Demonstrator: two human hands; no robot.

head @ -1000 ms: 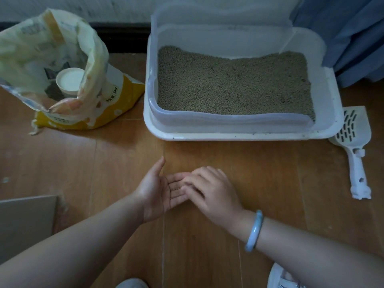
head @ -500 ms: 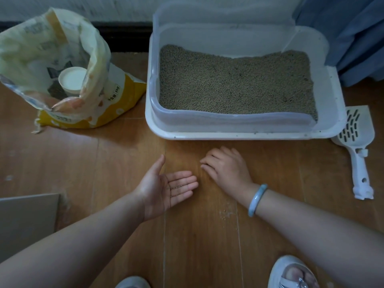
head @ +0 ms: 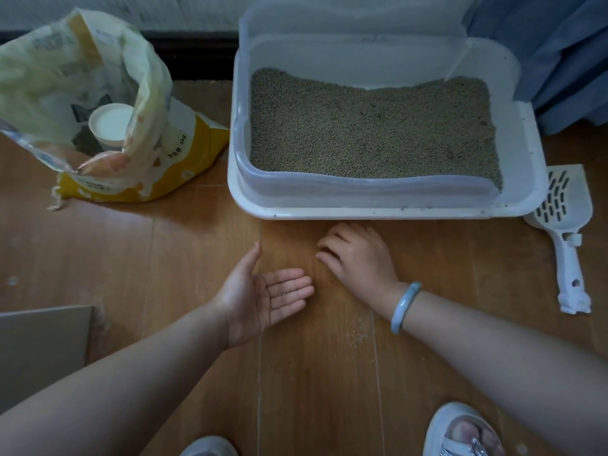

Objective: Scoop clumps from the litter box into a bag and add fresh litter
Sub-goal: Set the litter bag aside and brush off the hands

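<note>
- Wood floor (head: 131,258) is carrying everything here.
- Box (head: 362,210), white with a clear inner wall, is sitting on the floor at the top centre, against the back wall.
- Litter (head: 371,130), grey-brown grains, is filling the box bottom in a fairly even layer.
- Litter bag (head: 65,60), yellow and white, is standing open left of the box, close to it but apart.
- Blue curtain (head: 566,54) is hanging behind the box's right far corner.
- Grey panel (head: 42,343) is lying well left of the box and nearer the camera.
- Scoop (head: 566,225), white and slotted, is lying flat just right of the box, blade by the near right corner, handle pointing toward the camera.
- Left hand (head: 263,297) is hovering in front of the box, palm up, fingers straight, holding nothing but a few grains lying on it.
- Right hand (head: 358,255) is resting palm down just in front of the box's front rim, fingers bent with tips at the floor; cannot tell if it is pinching anything.
- Shoe (head: 460,429) is showing at the bottom edge, well in front of the box.
- White cup (head: 110,125) is sitting inside the litter bag's mouth, left of the box.
- Bracelet (head: 404,307), pale blue, is sitting on the right wrist.
- Spilled grains (head: 358,334) are lying on the floor in front of the box, near the right forearm.
</note>
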